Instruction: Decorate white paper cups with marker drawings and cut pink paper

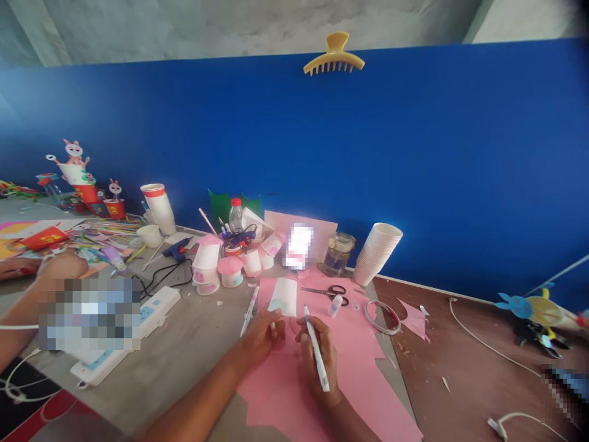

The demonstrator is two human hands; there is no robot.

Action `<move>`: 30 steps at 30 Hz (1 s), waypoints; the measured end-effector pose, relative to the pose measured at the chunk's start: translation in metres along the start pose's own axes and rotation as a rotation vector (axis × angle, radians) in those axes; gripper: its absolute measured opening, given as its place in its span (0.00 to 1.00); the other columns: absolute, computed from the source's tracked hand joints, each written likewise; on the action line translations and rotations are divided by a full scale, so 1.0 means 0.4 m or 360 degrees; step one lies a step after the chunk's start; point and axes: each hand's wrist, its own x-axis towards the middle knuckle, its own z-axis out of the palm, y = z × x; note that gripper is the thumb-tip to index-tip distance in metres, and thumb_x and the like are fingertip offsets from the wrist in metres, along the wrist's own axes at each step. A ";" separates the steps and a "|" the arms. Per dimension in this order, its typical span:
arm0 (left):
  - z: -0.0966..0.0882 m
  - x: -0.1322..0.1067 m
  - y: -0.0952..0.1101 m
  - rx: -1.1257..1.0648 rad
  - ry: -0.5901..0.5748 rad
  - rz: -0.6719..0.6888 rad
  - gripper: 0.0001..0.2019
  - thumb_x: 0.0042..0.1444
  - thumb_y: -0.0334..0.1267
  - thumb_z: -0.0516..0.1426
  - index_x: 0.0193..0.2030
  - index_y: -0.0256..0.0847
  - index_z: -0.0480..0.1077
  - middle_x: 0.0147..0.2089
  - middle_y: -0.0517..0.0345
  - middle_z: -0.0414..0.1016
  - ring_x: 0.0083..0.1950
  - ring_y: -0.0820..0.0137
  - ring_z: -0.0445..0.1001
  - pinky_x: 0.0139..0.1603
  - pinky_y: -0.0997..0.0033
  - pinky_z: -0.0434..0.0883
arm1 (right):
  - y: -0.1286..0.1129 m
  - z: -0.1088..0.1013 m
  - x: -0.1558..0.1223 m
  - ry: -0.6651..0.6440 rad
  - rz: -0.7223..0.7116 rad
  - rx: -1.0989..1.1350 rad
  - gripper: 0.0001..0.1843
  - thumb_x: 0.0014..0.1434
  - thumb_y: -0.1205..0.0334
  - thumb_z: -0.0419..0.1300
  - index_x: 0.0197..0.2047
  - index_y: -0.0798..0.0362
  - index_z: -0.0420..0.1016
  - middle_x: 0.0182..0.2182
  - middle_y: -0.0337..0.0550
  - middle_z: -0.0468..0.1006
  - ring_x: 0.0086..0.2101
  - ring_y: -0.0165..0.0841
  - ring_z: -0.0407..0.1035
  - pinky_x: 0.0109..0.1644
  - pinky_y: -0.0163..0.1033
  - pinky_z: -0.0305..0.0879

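My right hand (318,356) is closed around a white marker pen (317,353), its blue tip pointing up and away from me. My left hand (263,336) has its fingers curled at the lower edge of a white paper piece (284,291) with a light blue coloured patch. Beneath both hands lies a large sheet of pink paper (356,362) with cut edges. Another white pen (250,310) rests just left of the paper piece. Dark-handled scissors (329,293) and a small glue bottle (335,306) lie beyond my right hand.
Behind stand a lit phone (298,245), a glass jar (339,253), stacked paper cups (378,253) and pink-and-white cup crafts (207,264). A tape roll (383,317) lies right. On the left are a power strip (156,307), a glue gun (178,248) and another person's hand (62,270).
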 end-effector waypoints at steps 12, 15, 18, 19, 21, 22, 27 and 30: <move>0.022 -0.015 0.011 -0.0072 -0.0051 -0.0077 0.14 0.47 0.44 0.62 0.33 0.42 0.62 0.17 0.71 0.53 0.18 0.80 0.49 0.20 0.77 0.49 | -0.026 -0.016 0.015 0.0072 -0.0070 -0.0023 0.12 0.65 0.61 0.50 0.50 0.50 0.67 0.36 0.44 0.76 0.36 0.36 0.72 0.38 0.40 0.69; 0.025 -0.017 0.014 -0.0068 0.0002 -0.0087 0.15 0.46 0.44 0.63 0.32 0.41 0.61 0.16 0.71 0.53 0.18 0.80 0.49 0.20 0.78 0.50 | -0.023 -0.012 0.011 0.0004 -0.0093 -0.0001 0.11 0.63 0.62 0.53 0.48 0.49 0.68 0.37 0.44 0.75 0.36 0.36 0.72 0.38 0.39 0.70; 0.023 -0.018 0.012 -0.0086 0.0004 -0.0078 0.14 0.48 0.44 0.62 0.31 0.41 0.61 0.17 0.70 0.53 0.19 0.80 0.49 0.21 0.78 0.50 | -0.031 -0.012 0.015 -0.0086 -0.0178 0.0068 0.07 0.62 0.63 0.54 0.43 0.49 0.70 0.35 0.43 0.74 0.37 0.36 0.72 0.40 0.41 0.70; 0.021 -0.018 0.011 -0.0089 -0.0010 -0.0077 0.14 0.49 0.44 0.62 0.31 0.41 0.61 0.17 0.70 0.53 0.19 0.80 0.49 0.21 0.78 0.50 | -0.035 -0.012 0.017 -0.0091 -0.0178 0.0089 0.06 0.62 0.62 0.54 0.41 0.49 0.71 0.34 0.43 0.74 0.38 0.37 0.72 0.41 0.41 0.70; 0.017 -0.016 0.008 -0.0086 -0.0041 -0.0075 0.14 0.50 0.45 0.61 0.31 0.41 0.61 0.17 0.70 0.53 0.19 0.80 0.49 0.21 0.78 0.49 | -0.042 -0.014 0.020 -0.0103 -0.0132 0.0111 0.05 0.62 0.61 0.55 0.38 0.48 0.71 0.30 0.41 0.73 0.39 0.37 0.73 0.44 0.43 0.69; 0.015 -0.015 0.007 -0.0080 -0.0050 -0.0076 0.14 0.50 0.45 0.61 0.31 0.41 0.61 0.17 0.70 0.53 0.19 0.80 0.48 0.21 0.77 0.49 | -0.044 -0.015 0.021 -0.0104 -0.0100 0.0119 0.05 0.61 0.61 0.55 0.36 0.48 0.71 0.29 0.40 0.73 0.40 0.38 0.73 0.45 0.43 0.69; 0.016 -0.010 0.007 -0.0053 -0.0062 -0.0056 0.15 0.48 0.45 0.62 0.31 0.41 0.60 0.16 0.71 0.52 0.18 0.81 0.46 0.20 0.77 0.46 | -0.041 -0.018 0.022 -0.0091 0.0003 0.0142 0.06 0.61 0.59 0.56 0.37 0.49 0.73 0.32 0.42 0.77 0.41 0.39 0.74 0.46 0.43 0.70; 0.020 -0.011 0.009 -0.0041 -0.0068 -0.0054 0.15 0.48 0.44 0.62 0.31 0.41 0.61 0.16 0.71 0.53 0.18 0.80 0.45 0.20 0.77 0.46 | -0.036 -0.018 0.023 -0.0034 0.0063 0.0140 0.06 0.60 0.59 0.57 0.39 0.50 0.73 0.33 0.43 0.77 0.37 0.37 0.74 0.40 0.39 0.72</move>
